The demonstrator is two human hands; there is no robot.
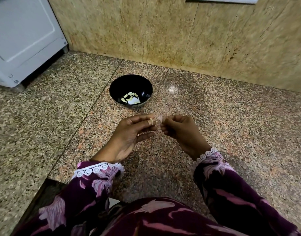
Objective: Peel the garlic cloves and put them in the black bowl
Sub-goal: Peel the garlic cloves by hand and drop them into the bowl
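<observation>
The left hand (pixel 129 133) is holding a pale garlic clove (pixel 151 121) up at its fingertips, thumb and forefinger pinching in on it, while the remaining fingers are stretching out straight and loose underneath. Right beside it, the right hand (pixel 178 132) is curling its fingers tight, and its grip is pinching a thin, papery bit of skin (pixel 160 118), blurred and half see-through, so its outline is hard to make out. The two hands are hovering close together above the counter (pixel 231 133), fingertips nearly meeting, with clove and skin just apart. Just beyond them the black bowl (pixel 130 91) is sitting upright on the counter, and inside it a small heap of peeled cloves (pixel 129 98) is lying on the bottom, yellowish pieces bunched together toward the near wall, with a bright white patch among them that could be a clove or glare; I cannot tell which. Purple floral sleeves (pixel 95 184) with white lace cuffs are covering both forearms. A tan stone wall (pixel 163 34) is rising behind the bowl, and a white appliance (pixel 22 40) is standing at the far left corner of the counter.
</observation>
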